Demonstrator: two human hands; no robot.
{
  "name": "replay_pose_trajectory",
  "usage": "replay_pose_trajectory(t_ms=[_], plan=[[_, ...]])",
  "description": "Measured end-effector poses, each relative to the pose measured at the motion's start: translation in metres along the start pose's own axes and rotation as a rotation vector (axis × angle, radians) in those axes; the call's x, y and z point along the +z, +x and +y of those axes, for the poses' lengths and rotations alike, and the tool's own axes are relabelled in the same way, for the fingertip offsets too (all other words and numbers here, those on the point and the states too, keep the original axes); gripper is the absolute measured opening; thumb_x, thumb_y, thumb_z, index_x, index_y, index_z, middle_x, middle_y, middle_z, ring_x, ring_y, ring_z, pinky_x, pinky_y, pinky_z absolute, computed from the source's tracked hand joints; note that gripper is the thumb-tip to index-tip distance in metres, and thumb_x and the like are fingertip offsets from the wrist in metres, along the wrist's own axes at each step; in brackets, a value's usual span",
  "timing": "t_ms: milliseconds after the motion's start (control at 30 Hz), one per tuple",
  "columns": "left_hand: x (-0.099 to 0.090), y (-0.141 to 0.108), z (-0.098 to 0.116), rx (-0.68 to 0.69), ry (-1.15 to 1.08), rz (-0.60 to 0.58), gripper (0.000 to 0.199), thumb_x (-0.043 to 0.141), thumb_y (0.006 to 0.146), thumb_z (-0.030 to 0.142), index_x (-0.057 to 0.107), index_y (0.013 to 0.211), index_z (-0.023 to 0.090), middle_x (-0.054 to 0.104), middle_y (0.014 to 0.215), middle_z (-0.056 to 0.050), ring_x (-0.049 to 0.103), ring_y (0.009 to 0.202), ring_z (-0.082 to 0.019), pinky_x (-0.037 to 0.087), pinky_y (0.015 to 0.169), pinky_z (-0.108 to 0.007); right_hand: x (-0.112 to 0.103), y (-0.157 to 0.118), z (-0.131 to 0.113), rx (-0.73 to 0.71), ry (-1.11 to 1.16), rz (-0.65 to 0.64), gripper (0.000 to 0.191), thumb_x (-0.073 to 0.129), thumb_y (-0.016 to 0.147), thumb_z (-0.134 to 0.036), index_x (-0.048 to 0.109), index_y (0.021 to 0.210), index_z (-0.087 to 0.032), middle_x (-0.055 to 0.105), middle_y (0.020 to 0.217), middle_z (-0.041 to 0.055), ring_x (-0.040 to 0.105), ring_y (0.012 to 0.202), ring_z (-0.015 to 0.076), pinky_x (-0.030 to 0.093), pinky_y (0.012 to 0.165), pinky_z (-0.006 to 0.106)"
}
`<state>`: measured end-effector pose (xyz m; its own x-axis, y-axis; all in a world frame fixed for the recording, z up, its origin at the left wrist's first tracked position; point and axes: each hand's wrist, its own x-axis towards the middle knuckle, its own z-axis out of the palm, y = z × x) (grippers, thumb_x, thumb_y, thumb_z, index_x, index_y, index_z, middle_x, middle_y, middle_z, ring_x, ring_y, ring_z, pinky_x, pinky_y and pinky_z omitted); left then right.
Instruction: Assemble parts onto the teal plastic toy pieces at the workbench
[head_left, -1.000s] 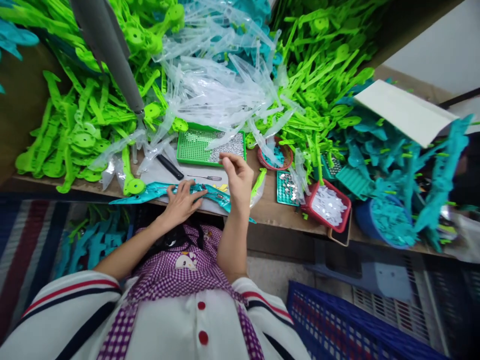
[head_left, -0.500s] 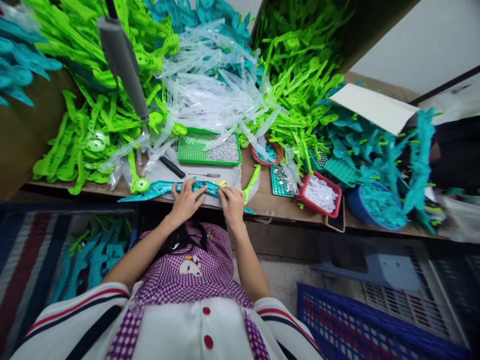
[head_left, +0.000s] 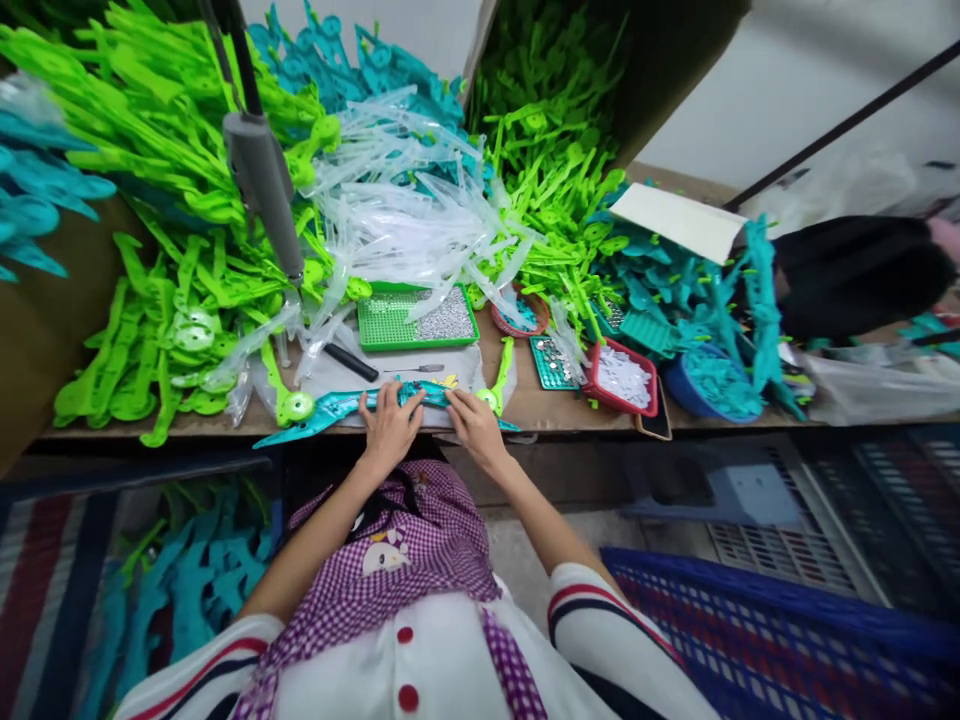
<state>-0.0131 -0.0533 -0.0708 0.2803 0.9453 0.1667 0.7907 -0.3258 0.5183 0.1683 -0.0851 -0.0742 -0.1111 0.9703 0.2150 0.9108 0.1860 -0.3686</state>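
A long teal plastic part [head_left: 328, 410] with a pointed end lies along the front edge of the bench. My left hand [head_left: 391, 432] is closed over its middle, thumb and fingers pressing on it. My right hand [head_left: 478, 430] pinches near its right end, and whatever small piece may be under those fingertips is hidden. Just behind the hands are a small yellow piece [head_left: 448, 382] and a thin screwdriver [head_left: 414, 368]. A black-handled tool [head_left: 351, 362] rests to the left. One lime-green plastic arm [head_left: 295, 404] lies by each end of the teal part.
A grey electric screwdriver [head_left: 262, 190] hangs at the left. Behind stand a green tray [head_left: 367, 337] with small metal pieces, heaped clear plastic strips [head_left: 405, 225] and green parts [head_left: 150, 100]. To the right are a red basket [head_left: 655, 393], a phone [head_left: 655, 425] and a blue bowl [head_left: 679, 392].
The camera view has shifted, so the bench appears lower and further left. Both hands stay on the teal part, the right fingers moving slightly along it.
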Motion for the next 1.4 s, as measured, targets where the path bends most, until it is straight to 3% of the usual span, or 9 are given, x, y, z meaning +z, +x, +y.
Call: replay_pose_trajectory(t_ms=[133, 533, 767, 1000, 1400], plan=[[-0.002, 0.001, -0.001, 0.012, -0.020, -0.012, 0.032, 0.052, 0.092, 0.027, 0.069, 0.119, 0.031, 0.058, 0.130, -0.015, 0.048, 0.127, -0.033, 0.025, 0.107, -0.066, 0.005, -0.010, 0.003, 0.086, 0.082, 0.105, 0.043, 0.036, 0.100, -0.034, 0.060, 0.134, -0.024, 0.067, 0.127, 0.0120, 0.062, 0.117, 0.0241, 0.050, 0.101, 0.044], [0.004, 0.001, -0.003, 0.016, -0.006, 0.058, 0.030, 0.053, 0.091, 0.028, 0.071, 0.115, 0.033, 0.059, 0.126, -0.013, 0.050, 0.123, -0.031, 0.026, 0.107, -0.064, 0.006, -0.016, 0.008, -0.043, 0.039, 0.023, 0.041, 0.039, 0.099, -0.028, 0.059, 0.134, -0.022, 0.064, 0.132, 0.0129, 0.061, 0.121, 0.0257, 0.050, 0.103, 0.046], [0.004, -0.001, -0.001, -0.023, 0.004, 0.047, 0.030, 0.054, 0.091, 0.029, 0.072, 0.114, 0.033, 0.057, 0.126, -0.013, 0.049, 0.124, -0.031, 0.024, 0.108, -0.063, 0.000, -0.027, 0.015, -0.007, 0.085, 0.122, 0.044, 0.036, 0.100, -0.030, 0.055, 0.138, -0.020, 0.061, 0.138, 0.0125, 0.056, 0.127, 0.0248, 0.046, 0.106, 0.046], [0.002, -0.001, 0.000, -0.026, 0.045, 0.042, 0.030, 0.053, 0.092, 0.030, 0.071, 0.117, 0.034, 0.056, 0.128, -0.012, 0.048, 0.126, -0.030, 0.022, 0.109, -0.062, 0.005, -0.023, 0.013, -0.035, -0.028, 0.073, 0.040, 0.042, 0.099, -0.031, 0.059, 0.134, -0.023, 0.063, 0.136, 0.0073, 0.057, 0.124, 0.0232, 0.046, 0.098, 0.040], [-0.003, 0.000, 0.005, -0.092, 0.066, -0.012, 0.031, 0.053, 0.093, 0.030, 0.070, 0.118, 0.035, 0.054, 0.134, -0.011, 0.044, 0.132, -0.028, 0.018, 0.113, -0.059, 0.010, -0.020, 0.016, -0.100, -0.113, 0.131, 0.039, 0.040, 0.100, -0.028, 0.060, 0.133, -0.019, 0.064, 0.133, 0.0065, 0.058, 0.125, 0.0204, 0.045, 0.097, 0.035]])
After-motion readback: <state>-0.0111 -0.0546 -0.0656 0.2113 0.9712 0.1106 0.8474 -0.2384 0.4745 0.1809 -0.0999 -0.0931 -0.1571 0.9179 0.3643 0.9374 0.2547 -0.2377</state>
